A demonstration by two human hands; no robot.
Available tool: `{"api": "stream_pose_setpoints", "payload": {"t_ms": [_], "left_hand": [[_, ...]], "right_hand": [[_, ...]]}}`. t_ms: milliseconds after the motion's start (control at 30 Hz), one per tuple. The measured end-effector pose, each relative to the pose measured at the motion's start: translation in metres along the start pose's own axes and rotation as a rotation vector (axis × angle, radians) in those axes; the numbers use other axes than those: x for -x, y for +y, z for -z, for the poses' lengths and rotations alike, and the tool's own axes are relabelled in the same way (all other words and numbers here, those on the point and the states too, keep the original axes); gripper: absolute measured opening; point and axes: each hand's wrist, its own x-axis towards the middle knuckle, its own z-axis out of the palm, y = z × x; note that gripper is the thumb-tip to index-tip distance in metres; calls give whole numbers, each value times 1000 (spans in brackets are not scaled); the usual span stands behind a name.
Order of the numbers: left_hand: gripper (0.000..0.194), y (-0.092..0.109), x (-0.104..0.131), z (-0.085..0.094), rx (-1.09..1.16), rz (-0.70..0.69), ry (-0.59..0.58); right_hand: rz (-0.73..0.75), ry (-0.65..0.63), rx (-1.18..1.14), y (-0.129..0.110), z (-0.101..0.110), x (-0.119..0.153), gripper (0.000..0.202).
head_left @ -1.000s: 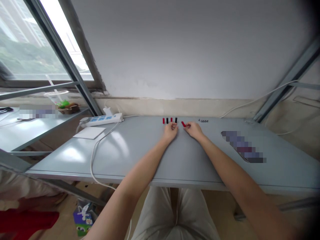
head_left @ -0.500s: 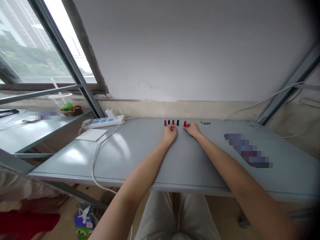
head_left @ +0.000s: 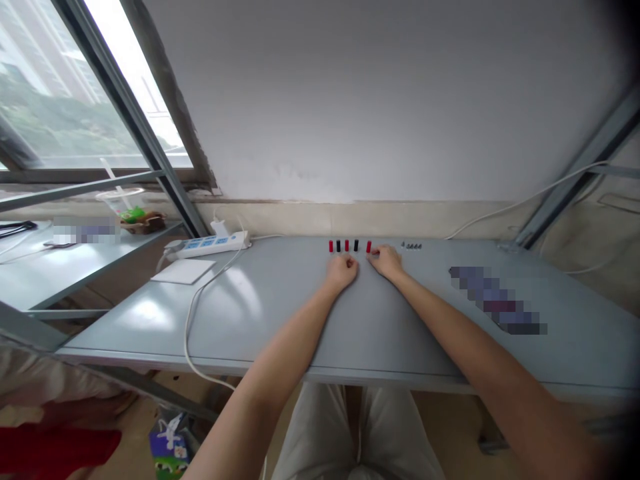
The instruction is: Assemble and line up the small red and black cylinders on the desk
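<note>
A small red cylinder [head_left: 369, 247] stands upright on the grey desk, just left of the fingertips of my right hand [head_left: 387, 261]. Those fingers are slightly apart; whether they still touch the cylinder I cannot make out. To its left stands a spaced row of similar pieces: a black cylinder [head_left: 356, 245], a red cylinder [head_left: 347, 245], another black cylinder [head_left: 339, 246] and a leftmost red cylinder [head_left: 331, 246]. My left hand [head_left: 343, 271] rests in front of this row with its fingers curled together, and anything inside them is hidden.
Several small metal pieces [head_left: 414, 247] lie right of my right hand. A blurred-out flat object [head_left: 495, 303] is on the right. Leftward are a power strip [head_left: 213, 244], a white flat box [head_left: 183, 271] and a white cable [head_left: 193, 300] hanging over the front edge. The wall [head_left: 350, 120] rises behind.
My right fingers have drawn slightly back from the red cylinder, which now stands a touch further left. My left hand has moved slightly toward me and right, away from the row.
</note>
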Motion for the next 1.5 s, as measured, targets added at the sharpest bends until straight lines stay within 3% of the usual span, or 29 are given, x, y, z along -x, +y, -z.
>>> {"api": "stream_pose_setpoints", "payload": {"t_ms": [133,367,633,1500], "left_hand": [[17,3,3,2,-36,-46,-67],[17,10,6,6,-79,-38,-90],[17,10,5,5,-87,-60,-93],[16,8,6,4,-116,-69,-98]], "right_hand": [[102,-15,40,11,6,18,27],[244,-166,-89,23,16,29,36],[321,-141,-77,26,17,28,37],[310,-154,-26,25,15,28,37]]}}
